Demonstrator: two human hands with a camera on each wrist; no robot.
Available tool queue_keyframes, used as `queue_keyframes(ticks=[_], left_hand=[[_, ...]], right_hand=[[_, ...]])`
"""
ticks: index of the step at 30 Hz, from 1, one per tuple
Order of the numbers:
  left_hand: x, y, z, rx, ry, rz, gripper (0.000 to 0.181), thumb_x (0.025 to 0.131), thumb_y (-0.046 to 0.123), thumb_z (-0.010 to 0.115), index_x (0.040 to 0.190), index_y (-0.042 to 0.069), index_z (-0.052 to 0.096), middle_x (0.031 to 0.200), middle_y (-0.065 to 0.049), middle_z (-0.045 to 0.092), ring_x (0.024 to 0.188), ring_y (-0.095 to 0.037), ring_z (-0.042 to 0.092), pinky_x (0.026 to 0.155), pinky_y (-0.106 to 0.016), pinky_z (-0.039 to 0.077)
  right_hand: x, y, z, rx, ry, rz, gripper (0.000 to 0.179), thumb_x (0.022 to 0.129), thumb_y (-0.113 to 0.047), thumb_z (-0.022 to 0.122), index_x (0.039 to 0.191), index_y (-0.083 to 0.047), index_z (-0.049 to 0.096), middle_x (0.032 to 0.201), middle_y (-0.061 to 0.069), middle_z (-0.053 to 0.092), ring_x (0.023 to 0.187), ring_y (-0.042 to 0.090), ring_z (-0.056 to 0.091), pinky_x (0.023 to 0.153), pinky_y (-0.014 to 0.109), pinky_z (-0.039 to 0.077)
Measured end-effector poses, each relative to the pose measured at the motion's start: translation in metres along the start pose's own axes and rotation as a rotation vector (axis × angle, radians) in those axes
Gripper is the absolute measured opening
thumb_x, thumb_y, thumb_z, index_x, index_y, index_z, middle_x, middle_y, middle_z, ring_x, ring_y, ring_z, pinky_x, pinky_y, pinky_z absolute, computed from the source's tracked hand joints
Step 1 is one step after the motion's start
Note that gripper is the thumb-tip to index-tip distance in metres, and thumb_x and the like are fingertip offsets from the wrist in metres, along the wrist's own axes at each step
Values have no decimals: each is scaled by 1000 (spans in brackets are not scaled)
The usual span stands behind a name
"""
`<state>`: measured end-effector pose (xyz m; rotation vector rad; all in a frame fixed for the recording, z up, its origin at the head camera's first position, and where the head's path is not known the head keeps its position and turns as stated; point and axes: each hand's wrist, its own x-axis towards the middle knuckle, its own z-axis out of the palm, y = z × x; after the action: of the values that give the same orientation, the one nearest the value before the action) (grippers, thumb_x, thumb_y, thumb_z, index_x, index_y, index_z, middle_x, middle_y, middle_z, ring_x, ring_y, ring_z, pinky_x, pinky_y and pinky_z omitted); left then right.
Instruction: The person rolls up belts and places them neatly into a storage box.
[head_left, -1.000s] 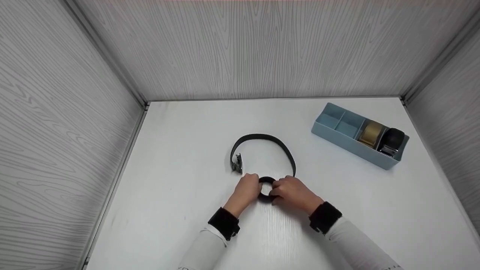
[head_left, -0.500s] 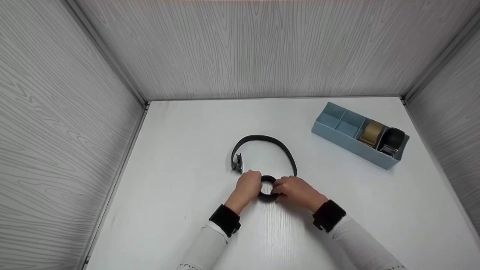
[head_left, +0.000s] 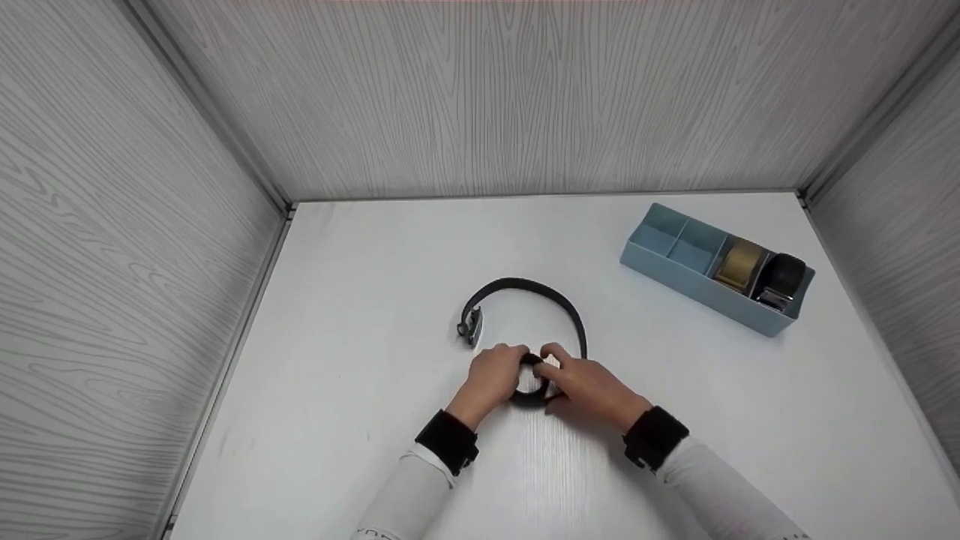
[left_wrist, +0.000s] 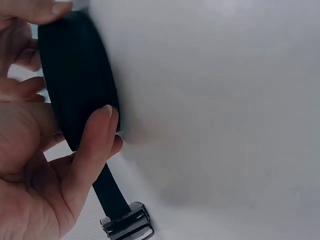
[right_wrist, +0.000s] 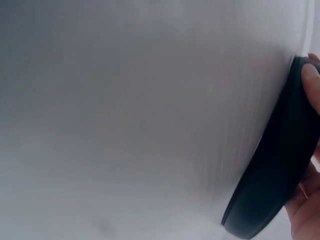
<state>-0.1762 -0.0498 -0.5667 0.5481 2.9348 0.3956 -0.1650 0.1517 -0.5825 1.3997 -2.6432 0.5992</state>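
A black belt (head_left: 517,284) lies on the white table, one part wound into a round coil and the rest curving behind it in an arc. Its metal buckle (head_left: 471,328) sits at the arc's left end. My left hand (head_left: 495,373) grips the coil's left side; in the left wrist view the thumb and fingers pinch the coiled belt (left_wrist: 77,75), with the buckle (left_wrist: 128,224) below. On the other side, my right hand (head_left: 589,382) holds the coil, one finger raised. The right wrist view has the coil (right_wrist: 275,165) standing on edge, with only part of that hand visible.
Toward the back right stands a blue divided box (head_left: 675,276). It contains a gold-coloured roll (head_left: 739,264) and a black rolled item with a metal end (head_left: 781,277). Grey wood-grain panels (head_left: 495,97) enclose the table at the back and sides.
The belt's loose arc has drawn slightly nearer to me, and the coil has shifted a little left. A finger of my right hand has lifted away from the coil.
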Motion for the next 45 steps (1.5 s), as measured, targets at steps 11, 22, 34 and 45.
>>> queue_keyframes(ticks=[11, 22, 34, 45], left_hand=[[-4, -7, -2, 60, -24, 2, 28, 92, 9, 59, 114, 23, 69, 92, -9, 67, 82, -31, 66, 60, -43, 51], [-9, -35, -9, 28, -38, -76, 37, 91, 4, 59, 122, 21, 68, 100, -10, 68, 88, -30, 65, 67, -44, 52], [-7, -44, -10, 57, -6, -73, 36, 90, 2, 61, 121, 19, 68, 97, -10, 67, 87, -30, 66, 67, -44, 53], [6, -42, -6, 94, 58, -11, 30, 92, 8, 59, 118, 21, 67, 92, -9, 65, 78, -31, 65, 61, -43, 51]], right_hand=[[-34, 40, -35, -98, -114, 21, 13, 70, -17, 86, 77, -16, 74, 82, -3, 60, 78, 14, 59, 88, 39, 47], [-64, 73, -49, -43, 25, 123, 20, 73, 9, 79, 85, -7, 78, 91, 4, 64, 85, 22, 62, 79, 40, 51], [-44, 36, -34, -10, -14, 146, 30, 72, -4, 86, 99, -10, 74, 98, 2, 61, 89, 19, 59, 80, 38, 50], [7, -20, 7, -94, -74, -37, 17, 78, -27, 81, 77, -15, 69, 74, -5, 58, 67, 14, 59, 63, 35, 46]])
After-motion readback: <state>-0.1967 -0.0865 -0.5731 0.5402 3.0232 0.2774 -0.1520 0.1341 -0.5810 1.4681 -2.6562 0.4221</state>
